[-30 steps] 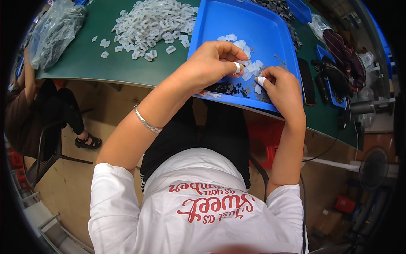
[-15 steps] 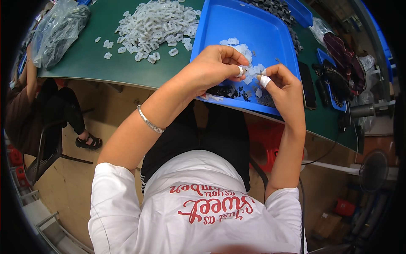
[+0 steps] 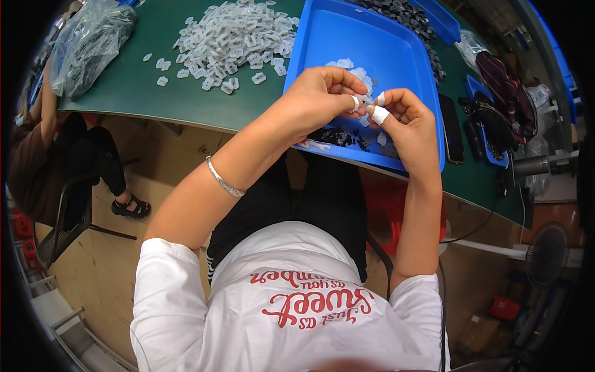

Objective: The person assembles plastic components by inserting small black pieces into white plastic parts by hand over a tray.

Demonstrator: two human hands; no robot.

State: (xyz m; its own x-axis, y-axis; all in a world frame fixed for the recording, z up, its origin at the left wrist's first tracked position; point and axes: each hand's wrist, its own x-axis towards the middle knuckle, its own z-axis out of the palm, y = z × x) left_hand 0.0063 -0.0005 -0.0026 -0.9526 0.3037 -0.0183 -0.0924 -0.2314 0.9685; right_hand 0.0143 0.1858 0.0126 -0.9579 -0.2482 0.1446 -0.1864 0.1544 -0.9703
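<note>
Both hands meet above the near part of a blue tray (image 3: 359, 34). My left hand (image 3: 322, 96) is closed in a pinch, white tape round its thumb, on something too small to make out. Facing it, my right hand (image 3: 409, 121) also pinches, with white tape on thumb and index finger; its fingertips are close to the left's, and what they grip cannot be made out. Beneath the hands lie translucent white plastic pieces (image 3: 344, 64). Small black parts (image 3: 338, 136) are gathered along the tray's near edge, partly hidden by my left hand.
A heap of white plastic pieces (image 3: 235, 43) covers the green table (image 3: 155, 99) left of the tray. Dark parts (image 3: 403, 22) are piled behind it. A plastic bag (image 3: 93, 49) lies at the far left, near another person's arm (image 3: 48, 111). A phone (image 3: 451, 127) lies right of the tray.
My right hand has moved left and slightly up, bringing its fingertips close to the left hand's. My left hand stays nearly in place.
</note>
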